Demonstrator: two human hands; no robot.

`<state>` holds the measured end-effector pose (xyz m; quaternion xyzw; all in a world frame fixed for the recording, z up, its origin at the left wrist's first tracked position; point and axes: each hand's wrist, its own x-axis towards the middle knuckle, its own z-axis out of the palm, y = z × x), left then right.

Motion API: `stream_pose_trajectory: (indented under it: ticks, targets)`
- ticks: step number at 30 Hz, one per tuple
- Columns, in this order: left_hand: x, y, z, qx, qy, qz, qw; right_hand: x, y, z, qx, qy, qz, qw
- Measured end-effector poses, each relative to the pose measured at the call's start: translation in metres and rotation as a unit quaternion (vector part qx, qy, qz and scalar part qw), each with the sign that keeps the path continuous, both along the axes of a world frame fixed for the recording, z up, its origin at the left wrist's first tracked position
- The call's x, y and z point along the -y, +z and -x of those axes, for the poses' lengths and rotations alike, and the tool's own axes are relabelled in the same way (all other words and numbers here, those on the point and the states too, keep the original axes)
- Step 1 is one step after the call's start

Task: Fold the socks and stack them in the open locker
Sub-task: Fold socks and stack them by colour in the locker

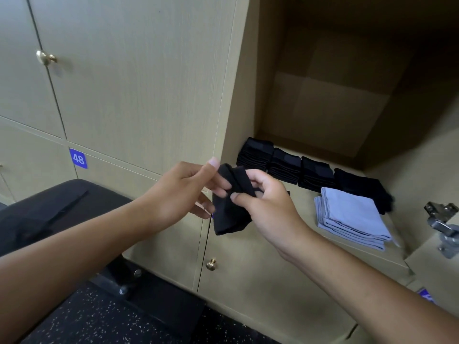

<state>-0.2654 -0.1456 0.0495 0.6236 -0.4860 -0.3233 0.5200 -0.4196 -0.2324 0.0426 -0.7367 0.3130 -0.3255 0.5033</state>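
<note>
A person's left hand (183, 192) and right hand (263, 202) pinch a limp black fabric sock (229, 207) between thumbs and fingers, holding it in the air just in front of the open beige wooden locker (273, 244). On the locker's shelf, a row of folded black sock stacks (298, 167) lines the back, with a folded pile of pale blue cloth (352, 217) nearer the front edge.

A wall of pale wood-grain locker doors (129, 78) with brass knobs (46, 57) and a blue number 48 tag (78, 158) fills the upper left; a black bench (49, 209) and dark speckled floor (104, 319) lie at lower left.
</note>
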Motion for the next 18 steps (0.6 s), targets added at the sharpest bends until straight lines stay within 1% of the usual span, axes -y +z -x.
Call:
stream_pose_trajectory:
  ticks: [2,3,5,7,10,13,15,18]
  targets:
    - [0.001,0.001,-0.001,0.025,0.013,0.012,1.0,0.003,0.0,0.002,-0.005,-0.002,0.009,1.0]
    - [0.002,0.001,-0.003,0.051,0.027,0.023,0.998,0.004,0.001,0.003,-0.006,0.001,0.008,1.0]
    - [0.005,0.0,-0.009,0.13,0.07,0.049,0.988,0.005,0.002,0.005,-0.011,0.013,0.005,1.0]
    - [0.007,0.0,-0.015,0.18,0.087,0.058,0.978,0.008,0.005,0.008,-0.022,0.034,0.011,0.999]
    - [0.01,0.001,-0.019,0.17,0.034,0.052,0.984,0.012,0.01,0.012,-0.045,0.072,0.023,0.996]
    - [0.01,0.001,-0.016,0.153,-0.032,0.036,0.987,0.015,0.011,0.014,-0.054,0.072,0.042,0.995]
    - [0.011,-0.001,-0.015,0.137,-0.046,0.03,0.989,0.017,0.011,0.014,-0.047,0.056,0.052,0.996]
    - [0.016,-0.005,-0.012,0.097,-0.035,0.025,0.994,0.021,0.011,0.015,-0.026,0.03,0.049,0.998]
